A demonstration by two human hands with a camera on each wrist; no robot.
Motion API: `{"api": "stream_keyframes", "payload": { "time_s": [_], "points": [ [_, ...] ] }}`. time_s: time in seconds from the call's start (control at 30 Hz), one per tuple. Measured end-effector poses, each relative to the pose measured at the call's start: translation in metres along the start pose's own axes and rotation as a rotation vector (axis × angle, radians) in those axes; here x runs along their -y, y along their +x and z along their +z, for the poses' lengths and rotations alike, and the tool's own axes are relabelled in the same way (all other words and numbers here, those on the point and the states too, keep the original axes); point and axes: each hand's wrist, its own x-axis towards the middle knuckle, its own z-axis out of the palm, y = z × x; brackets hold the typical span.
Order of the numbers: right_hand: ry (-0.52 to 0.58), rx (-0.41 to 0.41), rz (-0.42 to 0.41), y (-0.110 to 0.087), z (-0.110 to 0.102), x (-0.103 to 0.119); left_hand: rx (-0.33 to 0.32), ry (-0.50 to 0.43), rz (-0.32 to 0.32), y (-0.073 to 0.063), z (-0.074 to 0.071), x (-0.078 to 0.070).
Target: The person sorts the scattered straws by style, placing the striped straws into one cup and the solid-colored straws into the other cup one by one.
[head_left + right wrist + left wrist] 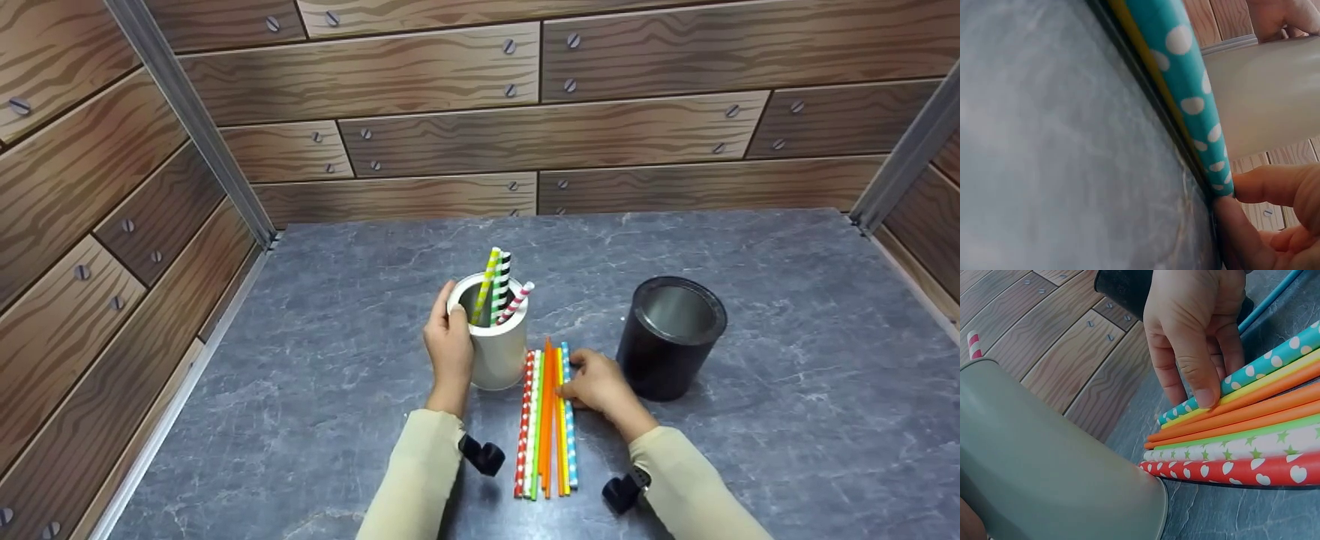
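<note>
My left hand [448,349] grips a white canister [501,364] by its left side, thumb near the rim. Yellow-striped [486,281], green, black-striped and pink-striped [517,301] paper straws stand in the canister, leaning on its rim. To its right lies a row of several straws: red with white hearts [1252,471], white with green stars [1235,449], green, orange [1241,409], yellow and blue polka-dot. My right hand [600,386] pinches the blue polka-dot straw [1264,367] near its far end, thumb reaching over to the yellow one.
A black canister [660,364], open at the top, stands to the right of my right hand. The grey marbled tabletop [315,360] is bounded by wood-patterned walls [442,142] at the back and sides. Each wrist wears a small black camera.
</note>
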Motion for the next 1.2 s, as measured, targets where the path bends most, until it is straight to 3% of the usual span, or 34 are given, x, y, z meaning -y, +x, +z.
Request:
{"api": "stream_keyframes", "payload": {
  "time_s": [0.57,0.87,1.2],
  "points": [
    [0.213,0.063,0.055,-0.001,-0.006,0.002,-0.014,-0.010,0.027,-0.002,0.000,0.000],
    [0.237,0.047,0.008,-0.003,-0.014,0.011,0.017,-0.023,-0.019,-0.001,0.000,0.000],
    [0.276,0.023,-0.034,-0.008,-0.027,0.033,0.004,-0.031,-0.003,-0.001,0.000,-0.002]
  ]
}}
